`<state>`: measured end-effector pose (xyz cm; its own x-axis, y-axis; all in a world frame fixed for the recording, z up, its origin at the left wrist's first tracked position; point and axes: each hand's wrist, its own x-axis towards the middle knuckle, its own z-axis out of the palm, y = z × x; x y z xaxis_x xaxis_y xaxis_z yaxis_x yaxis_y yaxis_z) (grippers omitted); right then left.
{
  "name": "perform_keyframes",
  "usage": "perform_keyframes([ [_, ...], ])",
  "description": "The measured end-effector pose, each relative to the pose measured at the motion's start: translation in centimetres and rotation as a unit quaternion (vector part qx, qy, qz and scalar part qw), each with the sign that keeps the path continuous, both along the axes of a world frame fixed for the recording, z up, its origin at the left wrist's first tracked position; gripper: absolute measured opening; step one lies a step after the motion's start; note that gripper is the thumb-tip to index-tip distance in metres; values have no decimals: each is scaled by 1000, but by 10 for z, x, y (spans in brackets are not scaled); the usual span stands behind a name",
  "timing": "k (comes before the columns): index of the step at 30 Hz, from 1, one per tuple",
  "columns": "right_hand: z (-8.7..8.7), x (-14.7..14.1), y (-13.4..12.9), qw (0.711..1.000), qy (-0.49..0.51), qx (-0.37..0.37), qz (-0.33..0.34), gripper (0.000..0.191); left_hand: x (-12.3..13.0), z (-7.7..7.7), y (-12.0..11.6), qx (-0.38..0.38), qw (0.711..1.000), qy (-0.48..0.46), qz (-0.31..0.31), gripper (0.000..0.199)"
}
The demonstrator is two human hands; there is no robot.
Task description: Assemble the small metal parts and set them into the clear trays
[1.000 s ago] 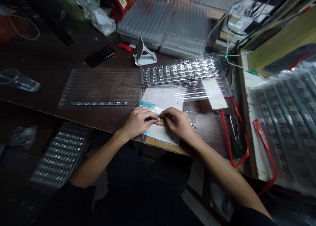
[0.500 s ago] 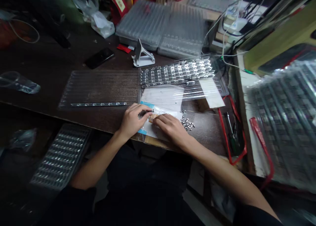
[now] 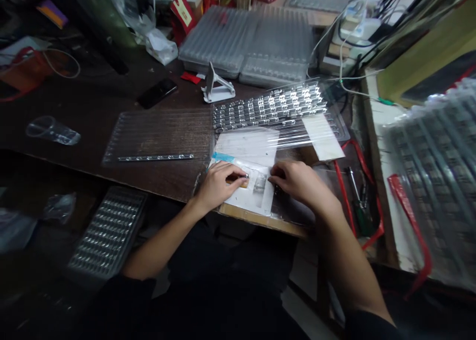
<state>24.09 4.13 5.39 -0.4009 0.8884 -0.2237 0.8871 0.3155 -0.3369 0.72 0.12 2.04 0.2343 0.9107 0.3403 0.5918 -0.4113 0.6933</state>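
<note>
My left hand [image 3: 219,184] pinches a small metal part [image 3: 245,176] above a little tan block [image 3: 243,184] on the white paper [image 3: 241,199]. To its right my right hand [image 3: 297,179] has its fingertips pressed together at the paper's right edge, where the pile of small metal pieces is mostly hidden under it; whatever it grips is too small to name. Behind both hands, a clear tray [image 3: 256,104] holds rows of metal connectors. The clear ribbed tray [image 3: 159,127] on the left has one row of connectors [image 3: 156,157] along its front.
A phone [image 3: 157,92], a white stand [image 3: 218,87] and stacked clear trays [image 3: 211,40] lie farther back. At the left is a clear cup [image 3: 54,130]. A screwdriver [image 3: 359,201] lies right, within red strips. Another filled tray [image 3: 107,231] sits below the table edge.
My right hand has moved right, away from my left hand, to the small metal pieces. My left hand keeps its pinch. The whole view has shifted slightly.
</note>
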Motion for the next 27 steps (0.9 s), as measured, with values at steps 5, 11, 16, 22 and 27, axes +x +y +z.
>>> perform_keyframes([
  [5,-2,-2,-1,998,59,-7,10,9,0,-2,1,-15,1000,15,3,6],
  [11,3,-6,-2,970,234,70,-9,16,0,-4,2,-27,999,40,-2,8],
  [16,-8,-21,-5,955,289,72,7,24,1,-7,1,-33,999,33,4,7],
  [22,-23,-47,-9,947,316,41,41,26,-11,-5,0,13,993,-90,71,2],
  [27,-31,-61,-16,938,318,47,133,22,-56,4,12,31,982,-89,164,8],
])
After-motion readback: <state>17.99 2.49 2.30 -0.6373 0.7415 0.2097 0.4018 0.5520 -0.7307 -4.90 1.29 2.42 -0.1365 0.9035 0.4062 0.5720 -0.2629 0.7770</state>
